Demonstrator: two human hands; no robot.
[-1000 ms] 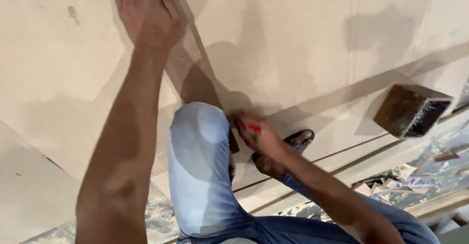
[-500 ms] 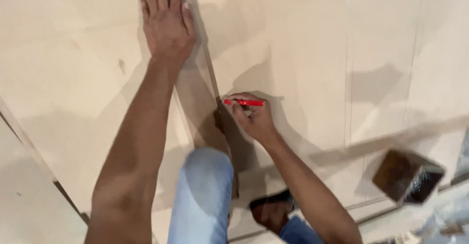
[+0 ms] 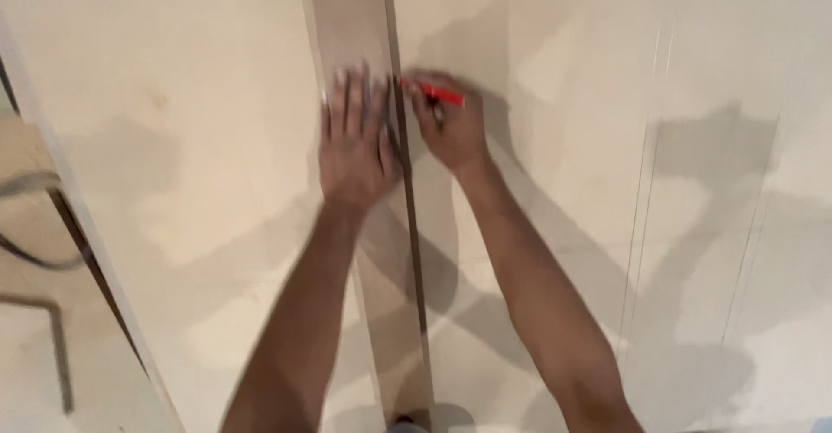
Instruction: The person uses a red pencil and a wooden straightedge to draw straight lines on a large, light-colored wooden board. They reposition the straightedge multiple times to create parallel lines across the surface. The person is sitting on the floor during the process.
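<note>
Pale boards [image 3: 199,138] fill the view, crossed by soft shadows; a dark cable [image 3: 35,260] curves at left.

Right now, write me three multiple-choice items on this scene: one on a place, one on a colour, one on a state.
1. Where does the left hand lie?
A. Flat on the narrow wooden strip
B. On the floor
C. On the right forearm

2. What colour is the marker in the right hand?
A. Blue
B. Red
C. Green

3. How is the left hand posed?
A. Clenched in a fist
B. Pinching a screw
C. Open, palm down, fingers spread

Answers:
1. A, the palm rests on the darker strip lying across the pale board.
2. B, a red barrel sticks out above the fingers.
3. C, the fingers fan out flat on the strip.
</note>
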